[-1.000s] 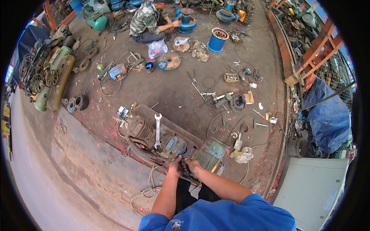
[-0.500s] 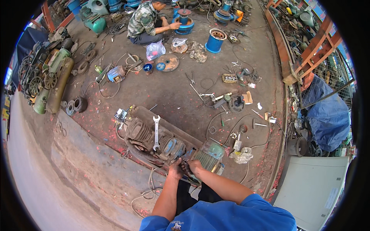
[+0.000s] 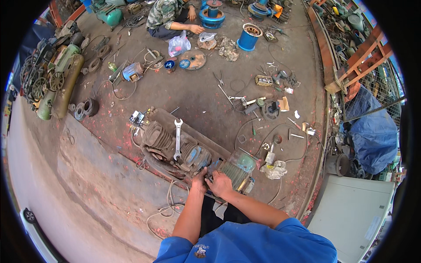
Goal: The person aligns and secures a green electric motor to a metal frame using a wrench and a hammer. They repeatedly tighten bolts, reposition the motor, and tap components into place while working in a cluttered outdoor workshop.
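My left hand and my right hand meet at the near side of a greasy piston air compressor, just before its motor. Both hands have curled fingers pressed close together over a small part there; what they pinch is hidden. A silver open-ended wrench lies across the top of the compressor, between two finned cylinders, touched by neither hand. The motor has a ribbed, worn green housing and sits right beside my right hand. Below my left hand, a grey cable loops on the ground.
Hand tools, a hammer and a crumpled plastic bag lie to the right. Ahead, another person in a camouflage jacket squats by a blue pump part. A blue cylinder stands nearby. A pale cabinet is at the right.
My right hand has shifted slightly up and rolled over, showing more of its back; my left stays close beside it. The other person's hand has moved off the blue pump part, lower down.
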Tool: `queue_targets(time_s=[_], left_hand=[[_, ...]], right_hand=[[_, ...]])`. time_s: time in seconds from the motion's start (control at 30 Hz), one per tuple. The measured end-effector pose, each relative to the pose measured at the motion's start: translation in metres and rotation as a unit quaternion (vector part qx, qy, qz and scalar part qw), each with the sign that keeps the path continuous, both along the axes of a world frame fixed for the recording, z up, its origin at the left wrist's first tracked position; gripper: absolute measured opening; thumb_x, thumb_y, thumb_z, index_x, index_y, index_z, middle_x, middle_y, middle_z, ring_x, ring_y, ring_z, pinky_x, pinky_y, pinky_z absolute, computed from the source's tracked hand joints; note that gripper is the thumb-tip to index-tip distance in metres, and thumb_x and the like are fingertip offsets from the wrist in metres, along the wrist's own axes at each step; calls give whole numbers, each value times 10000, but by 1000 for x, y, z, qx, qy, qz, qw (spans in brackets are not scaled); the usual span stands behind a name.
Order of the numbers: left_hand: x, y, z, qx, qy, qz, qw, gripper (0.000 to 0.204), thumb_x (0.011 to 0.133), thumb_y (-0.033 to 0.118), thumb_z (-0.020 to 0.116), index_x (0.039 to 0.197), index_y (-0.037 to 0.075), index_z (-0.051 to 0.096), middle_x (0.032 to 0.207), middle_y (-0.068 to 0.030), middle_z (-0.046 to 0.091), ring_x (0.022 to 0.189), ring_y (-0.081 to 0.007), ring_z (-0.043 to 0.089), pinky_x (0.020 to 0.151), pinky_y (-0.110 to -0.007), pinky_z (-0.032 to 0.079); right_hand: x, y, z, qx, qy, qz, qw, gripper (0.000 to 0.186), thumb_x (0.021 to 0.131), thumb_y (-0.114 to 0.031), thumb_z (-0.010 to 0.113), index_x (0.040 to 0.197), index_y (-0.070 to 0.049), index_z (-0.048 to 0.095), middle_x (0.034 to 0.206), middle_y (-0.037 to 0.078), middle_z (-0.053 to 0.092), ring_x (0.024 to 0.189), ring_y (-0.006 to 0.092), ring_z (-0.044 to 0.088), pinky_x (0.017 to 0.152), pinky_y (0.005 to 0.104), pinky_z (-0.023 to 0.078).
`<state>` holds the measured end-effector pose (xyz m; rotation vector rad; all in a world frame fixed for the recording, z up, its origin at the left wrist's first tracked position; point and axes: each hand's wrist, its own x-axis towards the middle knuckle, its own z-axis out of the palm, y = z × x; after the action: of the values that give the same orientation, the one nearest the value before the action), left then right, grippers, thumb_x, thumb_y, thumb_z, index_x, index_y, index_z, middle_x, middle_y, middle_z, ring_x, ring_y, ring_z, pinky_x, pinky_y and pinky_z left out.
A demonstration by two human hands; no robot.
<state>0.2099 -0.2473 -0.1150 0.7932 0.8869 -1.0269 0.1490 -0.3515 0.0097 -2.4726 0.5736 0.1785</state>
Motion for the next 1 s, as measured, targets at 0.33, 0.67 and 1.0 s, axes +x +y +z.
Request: queue_targets(time_s=[0.33, 0.67, 1.0], left_hand=[[-5, 4, 12, -38, -18, -16, 999, 226, 983, 326, 604, 857, 138, 617, 655, 30, 506, 558, -122, 444, 527, -272, 360], [-5, 9, 6, -116, 11, -8, 993, 225, 948, 271, 669, 812, 103, 605, 675, -13, 531, 571, -155, 472, 517, -302, 400], [-10, 1, -7, -74, 18, 32, 997, 196, 960, 252, 657, 833, 114, 600, 674, 23, 516, 574, -114, 440, 522, -256, 367]], right_hand=[[-6, -17, -64, 140, 37, -159, 977, 411, 956, -370, 591, 906, 37, 614, 738, 153, 650, 626, 312, 603, 649, 434, 507], [-4, 3, -70, 446, 129, -333, 821, 382, 899, -387, 650, 1002, -21, 619, 788, 175, 662, 798, 407, 664, 731, 473, 535], [25, -14, -40, 531, 160, -440, 706, 289, 1006, -289, 512, 836, -71, 597, 657, 6, 558, 522, 109, 448, 474, 292, 327]])
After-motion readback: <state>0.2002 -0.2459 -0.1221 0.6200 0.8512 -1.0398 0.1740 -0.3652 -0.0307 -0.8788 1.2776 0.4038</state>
